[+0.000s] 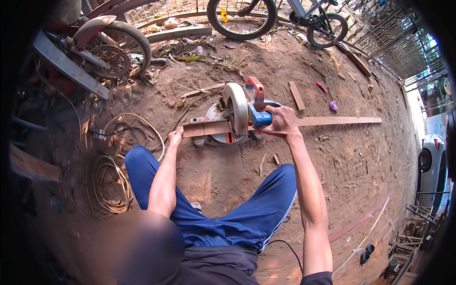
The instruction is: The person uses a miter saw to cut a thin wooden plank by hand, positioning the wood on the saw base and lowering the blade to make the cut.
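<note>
A mitre saw (237, 107) with a round metal guard and red and blue housing sits on the dirt in front of my knees. A long wooden board (337, 120) lies across its base, extending far to the right. My left hand (175, 135) is closed on the left end of the board, left of the blade guard. My right hand (278, 122) is wrapped round the saw's blue handle (262, 118), just right of the guard. The blade's edge and whether it touches the wood are hidden.
Coiled cables (110, 185) lie at the left. A short wood offcut (297, 95), a pink-handled tool (321, 87) and a purple object (333, 106) lie right of the saw. Bicycles (241, 21) stand at the back, a motorbike wheel (135, 45) back left, a car (430, 171) far right.
</note>
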Motion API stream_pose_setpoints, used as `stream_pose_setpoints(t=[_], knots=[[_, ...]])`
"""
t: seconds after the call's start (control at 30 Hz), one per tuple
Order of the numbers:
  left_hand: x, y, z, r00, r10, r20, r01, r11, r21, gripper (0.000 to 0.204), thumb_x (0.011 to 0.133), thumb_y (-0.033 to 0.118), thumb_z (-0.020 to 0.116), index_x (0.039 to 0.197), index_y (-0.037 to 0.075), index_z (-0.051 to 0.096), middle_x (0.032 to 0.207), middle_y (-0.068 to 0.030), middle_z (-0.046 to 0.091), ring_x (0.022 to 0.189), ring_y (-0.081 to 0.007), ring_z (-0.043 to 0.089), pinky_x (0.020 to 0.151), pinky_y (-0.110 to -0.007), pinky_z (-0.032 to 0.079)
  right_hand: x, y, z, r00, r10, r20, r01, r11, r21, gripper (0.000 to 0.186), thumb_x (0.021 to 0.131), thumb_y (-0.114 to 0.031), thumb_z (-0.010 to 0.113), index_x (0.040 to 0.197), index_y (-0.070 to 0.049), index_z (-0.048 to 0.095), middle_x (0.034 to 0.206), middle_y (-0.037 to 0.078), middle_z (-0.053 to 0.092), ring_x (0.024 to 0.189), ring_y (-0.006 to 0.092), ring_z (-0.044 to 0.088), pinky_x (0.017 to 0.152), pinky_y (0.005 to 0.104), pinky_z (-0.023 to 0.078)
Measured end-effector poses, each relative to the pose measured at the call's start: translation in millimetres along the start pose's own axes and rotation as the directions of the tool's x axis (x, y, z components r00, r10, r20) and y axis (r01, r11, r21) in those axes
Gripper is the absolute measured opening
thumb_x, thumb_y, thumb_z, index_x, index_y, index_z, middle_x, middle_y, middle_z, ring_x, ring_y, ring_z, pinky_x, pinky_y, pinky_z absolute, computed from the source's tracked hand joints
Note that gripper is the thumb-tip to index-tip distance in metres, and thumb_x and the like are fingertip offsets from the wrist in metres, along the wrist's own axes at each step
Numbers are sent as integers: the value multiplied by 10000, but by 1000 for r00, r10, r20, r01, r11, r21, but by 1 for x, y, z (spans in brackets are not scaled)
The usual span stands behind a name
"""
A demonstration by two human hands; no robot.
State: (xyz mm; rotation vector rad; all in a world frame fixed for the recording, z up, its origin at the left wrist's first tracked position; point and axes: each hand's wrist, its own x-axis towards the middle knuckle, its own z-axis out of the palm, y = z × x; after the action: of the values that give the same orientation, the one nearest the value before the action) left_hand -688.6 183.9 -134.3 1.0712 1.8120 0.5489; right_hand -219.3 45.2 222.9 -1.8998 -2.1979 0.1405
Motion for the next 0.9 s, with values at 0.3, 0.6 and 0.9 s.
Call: stream_pose_setpoints(t=[0.3,0.6,0.9], knots=[[-30,30,23,995,-98,23,100,932,-348,332,948,225,767,1149,-39,740,1062,-128,744,894,-226,731,708,-386,669,-6,1,-4,999,23,-49,-24,999,-23,594,626,-701,799,892,-172,759,765,128,744,740,323,750,708,457,600],[-49,30,22,996,-84,15,84,911,-403,202,982,150,705,1045,-38,742,1055,-134,733,944,-241,730,805,-457,663,-7,-1,2,999,6,-45,-7,1000,-13,562,638,-662,810,942,-192,761,822,106,761,770,321,751,735,450,605],[-29,9,-8,978,-122,-170,19,861,-508,169,922,168,755,927,-1,748,887,-68,736,737,-181,703,617,-350,595,-5,-7,7,996,-14,-87,14,1000,4,528,650,-661,797,898,-195,765,776,104,753,742,304,754,717,437,609]])
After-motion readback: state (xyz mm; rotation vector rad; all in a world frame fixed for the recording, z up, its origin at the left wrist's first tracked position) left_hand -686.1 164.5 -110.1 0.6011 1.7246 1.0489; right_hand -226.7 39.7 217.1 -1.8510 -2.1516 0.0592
